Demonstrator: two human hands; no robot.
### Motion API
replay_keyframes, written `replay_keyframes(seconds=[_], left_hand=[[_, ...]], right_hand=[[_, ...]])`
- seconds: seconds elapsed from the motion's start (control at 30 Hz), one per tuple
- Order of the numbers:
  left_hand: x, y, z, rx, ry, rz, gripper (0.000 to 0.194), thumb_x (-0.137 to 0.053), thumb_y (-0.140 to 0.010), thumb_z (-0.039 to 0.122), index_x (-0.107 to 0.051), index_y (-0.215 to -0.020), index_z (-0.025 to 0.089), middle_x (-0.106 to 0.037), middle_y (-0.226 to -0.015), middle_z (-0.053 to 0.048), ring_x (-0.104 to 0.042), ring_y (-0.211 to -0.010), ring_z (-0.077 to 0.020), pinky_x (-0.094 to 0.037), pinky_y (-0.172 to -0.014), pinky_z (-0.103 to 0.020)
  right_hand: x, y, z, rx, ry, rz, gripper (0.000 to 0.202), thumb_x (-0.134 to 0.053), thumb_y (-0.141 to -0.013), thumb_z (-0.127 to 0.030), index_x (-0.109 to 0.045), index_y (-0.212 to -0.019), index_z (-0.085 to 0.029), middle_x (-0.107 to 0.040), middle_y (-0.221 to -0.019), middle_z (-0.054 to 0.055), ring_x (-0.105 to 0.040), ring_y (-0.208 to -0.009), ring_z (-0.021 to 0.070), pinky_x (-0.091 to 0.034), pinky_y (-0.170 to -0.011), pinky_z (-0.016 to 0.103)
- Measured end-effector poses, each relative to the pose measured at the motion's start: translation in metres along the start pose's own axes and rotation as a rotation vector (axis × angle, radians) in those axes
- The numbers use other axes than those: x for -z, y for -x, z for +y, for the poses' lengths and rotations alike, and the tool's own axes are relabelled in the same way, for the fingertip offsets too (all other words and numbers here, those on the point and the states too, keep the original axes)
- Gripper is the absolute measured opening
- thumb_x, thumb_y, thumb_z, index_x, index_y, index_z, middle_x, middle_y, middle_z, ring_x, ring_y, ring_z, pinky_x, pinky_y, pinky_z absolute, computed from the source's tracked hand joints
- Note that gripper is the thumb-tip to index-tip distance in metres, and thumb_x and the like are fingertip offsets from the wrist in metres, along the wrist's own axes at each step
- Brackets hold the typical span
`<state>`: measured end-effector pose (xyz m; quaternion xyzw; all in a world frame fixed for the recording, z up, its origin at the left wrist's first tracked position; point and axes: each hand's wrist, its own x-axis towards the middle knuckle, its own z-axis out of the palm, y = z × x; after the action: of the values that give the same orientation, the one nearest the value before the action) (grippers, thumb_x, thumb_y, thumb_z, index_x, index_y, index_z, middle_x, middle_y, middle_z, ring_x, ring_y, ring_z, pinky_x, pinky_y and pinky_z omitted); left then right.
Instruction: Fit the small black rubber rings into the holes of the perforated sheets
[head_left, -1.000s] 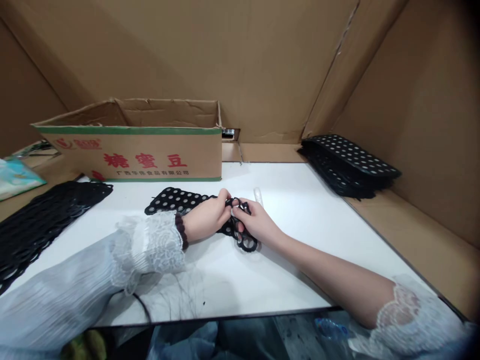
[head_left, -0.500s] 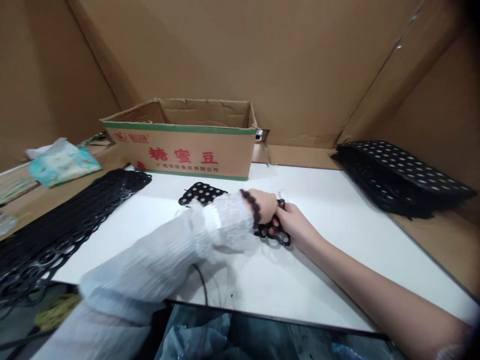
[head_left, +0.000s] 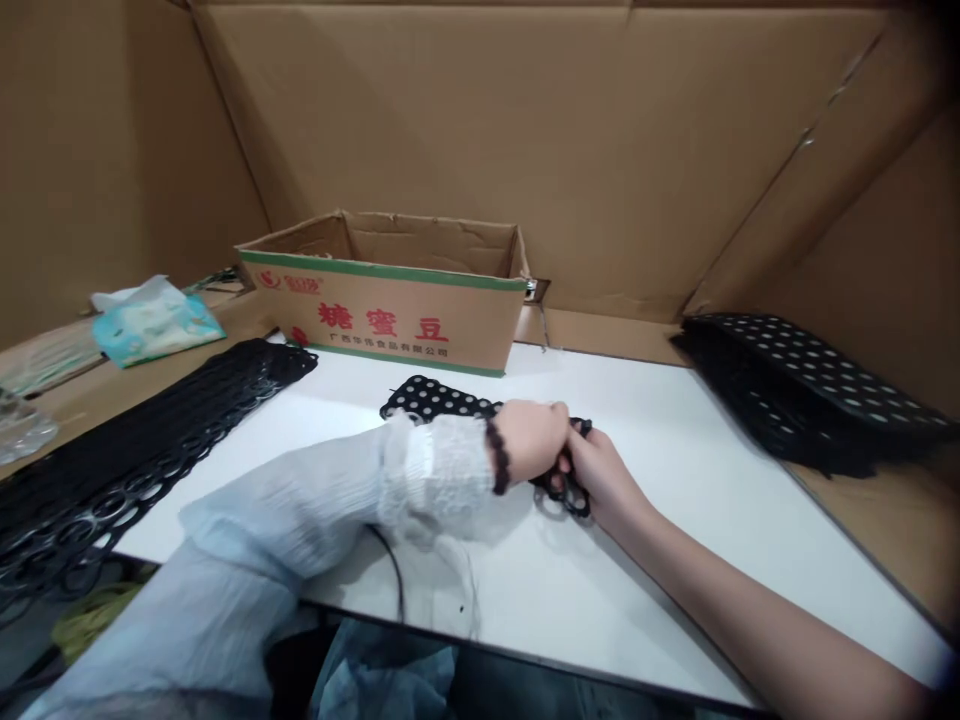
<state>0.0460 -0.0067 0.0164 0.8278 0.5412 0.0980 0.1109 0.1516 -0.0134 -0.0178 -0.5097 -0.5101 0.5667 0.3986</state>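
Note:
A black fabric piece with pale dots (head_left: 435, 398) lies on the white tabletop and runs under my left hand (head_left: 531, 438). My left hand, in a white ruffled sleeve with a dark beaded-looking band at the wrist, is closed and meets my right hand (head_left: 604, 468). The right fingers are pinched on black fabric with a looped, ring-like edge (head_left: 576, 497). This edge seems to belong to the dotted piece, though the hands cover the join. The left fingertips are mostly hidden.
A cardboard box (head_left: 382, 320) stands behind the hands. Black looped-edge strips (head_left: 172, 430) lie along the left side, near a tissue pack (head_left: 157, 322) and clear plastic (head_left: 22, 428). Stacked black dotted fabric (head_left: 817, 375) sits at the right. Cardboard walls (head_left: 465, 120) surround the table.
The view has shifted, so the scene sits slightly lower and further right. Both hands remain together on the black fabric, and more of its dotted part shows left of them.

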Motion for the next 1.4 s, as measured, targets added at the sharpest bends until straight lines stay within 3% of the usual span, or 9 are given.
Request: replay_keyframes(seconds=[0.13,0.23,0.43,0.6,0.8,1.03,1.2,1.3,1.4], left_hand=[[-0.012,0.024,-0.028,-0.130,0.171,0.185,0.025,-0.029,-0.086,0.022,-0.042,-0.106,0.014,-0.057,-0.094,-0.011,-0.057,-0.085,-0.0198,-0.043,-0.072,-0.032],[-0.018,0.031,-0.041,-0.179,0.340,0.212,0.028,-0.032,-0.085,0.024,-0.038,-0.111,0.016,-0.057,-0.090,-0.007,-0.055,-0.081,-0.0169,-0.043,-0.072,-0.029],[-0.019,0.029,-0.043,-0.124,0.519,0.242,0.023,-0.037,-0.083,0.031,-0.040,-0.101,0.017,-0.055,-0.077,-0.002,-0.055,-0.069,-0.0143,-0.043,-0.064,-0.026],[-0.017,0.029,-0.039,-0.115,0.533,0.272,0.014,-0.038,-0.082,0.027,-0.041,-0.094,0.018,-0.055,-0.071,0.000,-0.055,-0.064,-0.0133,-0.041,-0.059,-0.024],[-0.016,0.029,-0.039,-0.071,0.561,0.339,0.010,-0.035,-0.083,0.024,-0.042,-0.087,0.018,-0.054,-0.063,0.001,-0.054,-0.060,-0.0134,-0.041,-0.058,-0.025],[-0.023,0.023,-0.045,0.088,0.998,0.408,0.014,-0.035,-0.083,0.027,-0.041,-0.088,0.016,-0.053,-0.064,0.001,-0.055,-0.052,-0.0096,-0.047,-0.051,-0.023],[-0.022,0.013,-0.053,0.206,1.160,0.481,0.010,-0.030,-0.081,0.021,-0.037,-0.086,0.017,-0.048,-0.059,0.004,-0.052,-0.045,-0.0077,-0.044,-0.044,-0.019],[-0.018,0.010,-0.063,0.298,1.090,0.575,0.011,-0.025,-0.081,0.019,-0.035,-0.087,0.018,-0.045,-0.057,0.005,-0.049,-0.042,-0.0073,-0.039,-0.040,-0.017],[-0.016,0.018,-0.063,0.151,0.790,0.457,0.012,-0.032,-0.082,0.025,-0.041,-0.087,0.018,-0.049,-0.061,0.003,-0.050,-0.047,-0.0088,-0.040,-0.045,-0.019]], right_hand=[[-0.003,0.002,-0.003,0.000,0.021,-0.050,0.028,-0.045,-0.075,-0.044,-0.043,-0.067,-0.018,-0.039,-0.036,-0.007,-0.044,-0.029,0.0104,-0.032,-0.030,0.019],[-0.002,0.001,-0.002,0.045,0.050,-0.113,0.023,-0.046,-0.075,-0.041,-0.044,-0.079,-0.018,-0.041,-0.037,-0.009,-0.044,-0.030,0.0095,-0.036,-0.031,0.018],[-0.001,0.004,-0.001,0.127,0.066,-0.186,0.019,-0.040,-0.078,-0.036,-0.044,-0.088,-0.020,-0.039,-0.038,-0.010,-0.041,-0.030,0.0084,-0.037,-0.033,0.018],[-0.003,0.008,-0.004,0.162,0.152,-0.169,0.022,-0.039,-0.079,-0.032,-0.044,-0.096,-0.020,-0.038,-0.037,-0.010,-0.038,-0.030,0.0079,-0.037,-0.033,0.017],[-0.005,0.010,-0.009,0.180,0.100,-0.195,0.014,-0.040,-0.078,-0.032,-0.044,-0.087,-0.021,-0.039,-0.040,-0.010,-0.037,-0.030,0.0068,-0.038,-0.032,0.017],[-0.007,0.007,-0.004,0.074,-0.010,-0.148,0.020,-0.041,-0.078,-0.041,-0.040,-0.079,-0.021,-0.039,-0.037,-0.010,-0.044,-0.031,0.0098,-0.041,-0.033,0.020],[-0.009,0.008,-0.001,0.040,-0.007,-0.139,0.021,-0.041,-0.078,-0.041,-0.039,-0.077,-0.020,-0.038,-0.036,-0.010,-0.047,-0.031,0.0113,-0.039,-0.031,0.020],[-0.009,0.010,0.001,0.002,-0.016,-0.137,0.019,-0.039,-0.079,-0.040,-0.037,-0.076,-0.021,-0.036,-0.036,-0.010,-0.047,-0.030,0.0114,-0.038,-0.030,0.019],[-0.010,0.012,0.002,0.028,-0.054,-0.175,0.024,-0.036,-0.080,-0.045,-0.037,-0.078,-0.021,-0.038,-0.038,-0.010,-0.045,-0.030,0.0102,-0.037,-0.030,0.019]])
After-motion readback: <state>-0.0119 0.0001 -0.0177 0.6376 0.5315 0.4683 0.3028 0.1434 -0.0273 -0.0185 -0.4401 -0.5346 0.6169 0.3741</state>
